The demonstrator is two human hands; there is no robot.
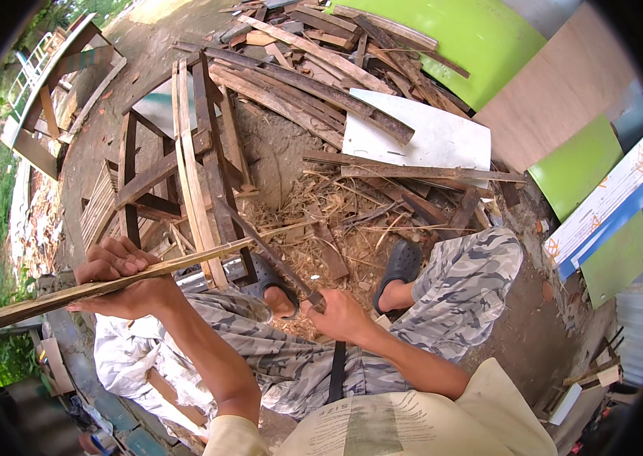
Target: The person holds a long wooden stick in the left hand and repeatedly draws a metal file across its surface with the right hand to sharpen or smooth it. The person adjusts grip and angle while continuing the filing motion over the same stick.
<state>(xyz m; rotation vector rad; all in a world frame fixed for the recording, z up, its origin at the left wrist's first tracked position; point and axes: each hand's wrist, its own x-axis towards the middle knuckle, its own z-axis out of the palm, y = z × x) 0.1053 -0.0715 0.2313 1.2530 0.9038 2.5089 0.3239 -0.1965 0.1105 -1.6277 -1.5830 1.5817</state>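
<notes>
A long, thin strip of split wood or bamboo (184, 262) slants across in front of me. Its thick end lies at the far left and its tip tapers away over the shavings. My left hand (120, 277) is closed round it near the thick end. Low in the middle, my right hand (340, 315) grips the handle of a long, narrow-bladed knife, like a machete (279, 264). The blade points up and left and crosses the strip near its thin part; whether they touch, I cannot tell.
Wood shavings (291, 205) litter the ground between my clogs. Ahead left stands a dark wooden frame (146, 178) with pale strips (184, 144) leaning on it. Beyond lie piled planks (314, 45) and a white board (412, 129). Green panels (579, 163) stand at the right.
</notes>
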